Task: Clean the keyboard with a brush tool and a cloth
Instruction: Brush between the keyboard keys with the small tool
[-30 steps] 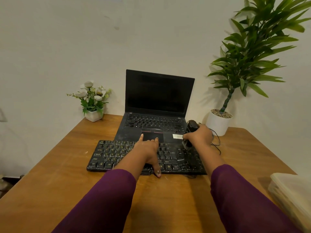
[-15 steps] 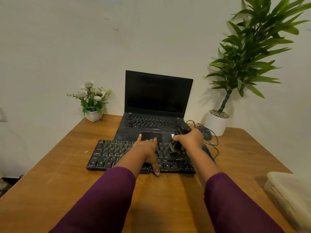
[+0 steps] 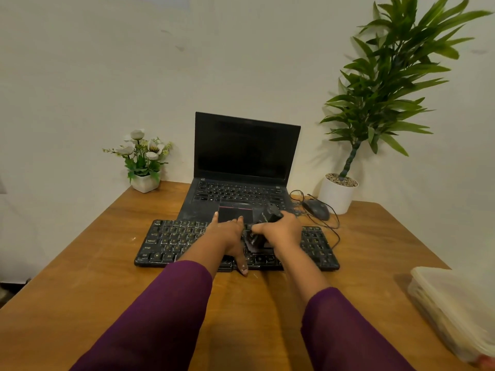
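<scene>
A dusty black keyboard (image 3: 171,241) lies across the middle of the wooden table (image 3: 88,285). My left hand (image 3: 227,236) rests flat on its centre keys, fingers straight, thumb over the front edge. Just right of it, my right hand (image 3: 281,231) grips a black brush tool (image 3: 261,236), whose bristles touch the keys at the keyboard's middle. No cloth is visible.
An open black laptop (image 3: 243,162) stands right behind the keyboard. A wired mouse (image 3: 316,208) and its cable lie at the back right, near a tall potted plant (image 3: 338,194). A small flower pot (image 3: 146,182) sits back left. A translucent plastic box (image 3: 455,309) lies at the right edge.
My right hand has swept the brush leftward along the keyboard, from its right end to the middle beside my left hand. The mouse is now uncovered. My left hand stayed put.
</scene>
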